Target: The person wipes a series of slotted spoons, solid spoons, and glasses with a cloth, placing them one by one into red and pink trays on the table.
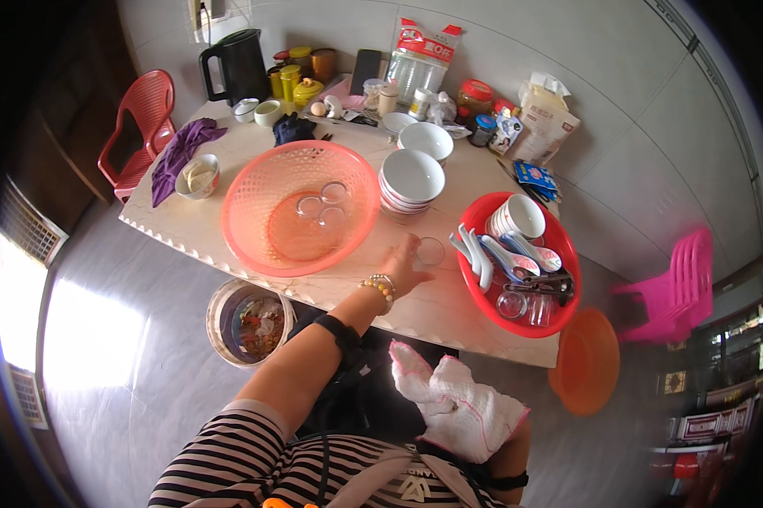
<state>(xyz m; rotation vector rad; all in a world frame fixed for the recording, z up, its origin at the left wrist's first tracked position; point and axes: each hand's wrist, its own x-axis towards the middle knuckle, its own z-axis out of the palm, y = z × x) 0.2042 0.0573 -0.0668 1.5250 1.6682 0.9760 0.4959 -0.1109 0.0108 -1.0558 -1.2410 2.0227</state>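
Observation:
My left hand [401, 267] reaches over the table's front part, fingers apart, right beside a clear drinking glass [430, 251]; whether they touch is hard to tell. A white cloth with pink edging [467, 406] covers my right hand, so its fingers are hidden. Several clear glasses [332, 192] stand in the orange plastic basket [247, 257] on the left. Behind my left hand is a stack of white bowls [413, 178]. To the right, a red basin [575, 254] holds small cups [522, 217], ceramic spoons [509, 256], dark tongs or clips [546, 284] and glasses [512, 305].
An electric kettle [236, 66], jars [475, 96] and packages line the table's back. A bowl [197, 178] and a purple cloth [181, 155] lie at left. Below the table's edge stands a waste bucket [219, 324]; an orange basin [584, 362] and pink stools [673, 298] are at right.

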